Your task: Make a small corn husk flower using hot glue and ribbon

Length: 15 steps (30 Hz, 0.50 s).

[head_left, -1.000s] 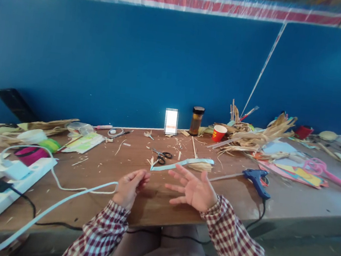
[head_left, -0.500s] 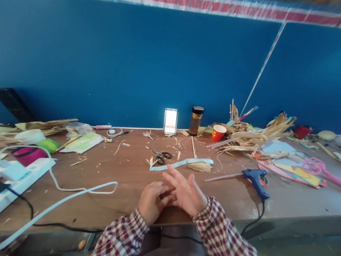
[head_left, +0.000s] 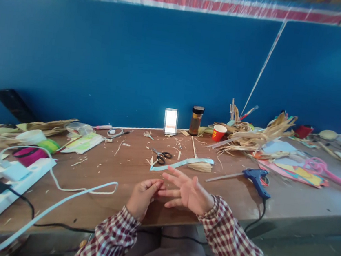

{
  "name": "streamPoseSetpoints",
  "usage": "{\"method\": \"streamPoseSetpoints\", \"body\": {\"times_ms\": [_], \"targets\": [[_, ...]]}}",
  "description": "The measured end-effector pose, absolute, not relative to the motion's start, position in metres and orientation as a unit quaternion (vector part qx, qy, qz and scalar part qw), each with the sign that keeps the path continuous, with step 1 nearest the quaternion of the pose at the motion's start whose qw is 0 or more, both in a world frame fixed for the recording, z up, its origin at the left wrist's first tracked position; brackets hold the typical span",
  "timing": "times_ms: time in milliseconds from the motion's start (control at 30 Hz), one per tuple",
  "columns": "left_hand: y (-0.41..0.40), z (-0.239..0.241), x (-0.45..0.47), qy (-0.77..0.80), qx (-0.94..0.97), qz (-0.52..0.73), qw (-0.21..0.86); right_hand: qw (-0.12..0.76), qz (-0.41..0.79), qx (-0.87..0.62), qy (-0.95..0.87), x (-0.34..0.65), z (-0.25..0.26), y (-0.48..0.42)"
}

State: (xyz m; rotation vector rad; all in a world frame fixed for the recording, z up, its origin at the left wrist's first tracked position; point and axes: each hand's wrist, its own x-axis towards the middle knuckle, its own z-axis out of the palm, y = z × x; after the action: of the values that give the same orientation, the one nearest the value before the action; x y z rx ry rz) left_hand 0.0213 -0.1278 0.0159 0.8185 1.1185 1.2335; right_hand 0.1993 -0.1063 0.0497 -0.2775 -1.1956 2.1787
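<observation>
A: ok going left to right, what's on this worktop (head_left: 102,210)?

B: far left there's a white power strip (head_left: 41,170) with stuff plugged in. Next is the left hand (head_left: 140,198), thumb and forefinger pinched together. Can't tell if anything thin is caught between them, tbh. Its tips sit right by the right hand's fingers; touching or just beside, I can't say.

A: and past the pinch?

B: scissors (head_left: 159,154) lying flat, then a light-blue strip (head_left: 185,161) on the worktop, just beyond both hands. Its long axis goes mostly sideways, right end a bit farther away, next to a dry husk piece (head_left: 201,167).

A: so which hand is closer to it?

B: the right hand (head_left: 192,194), I'd say. It's spread wide, gripping nothing I can see, and its upper fingertips come up near the middle of the strip. Contact there? Can't tell from this angle. Off to its right is a blue glue gun (head_left: 255,179), well apart from the fingers.
</observation>
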Motion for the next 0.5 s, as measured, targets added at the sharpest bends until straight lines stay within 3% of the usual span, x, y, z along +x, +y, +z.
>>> {"method": "streamPoseSetpoints", "body": {"times_ms": [200,367,500], "targets": [[-0.129,0.02,0.014,0.414,0.251,0.55,0.681,0.406,0.619,-0.378,-0.556,0.199,0.034,-0.097],[-0.133,0.021,0.021,0.369,0.254,0.538,0.714,0.408,0.444,-0.382,-0.701,0.18,0.025,-0.1],[-0.137,0.023,0.024,0.36,0.266,0.544,0.709,0.413,0.4,-0.383,-0.723,0.169,0.026,-0.103]]}}
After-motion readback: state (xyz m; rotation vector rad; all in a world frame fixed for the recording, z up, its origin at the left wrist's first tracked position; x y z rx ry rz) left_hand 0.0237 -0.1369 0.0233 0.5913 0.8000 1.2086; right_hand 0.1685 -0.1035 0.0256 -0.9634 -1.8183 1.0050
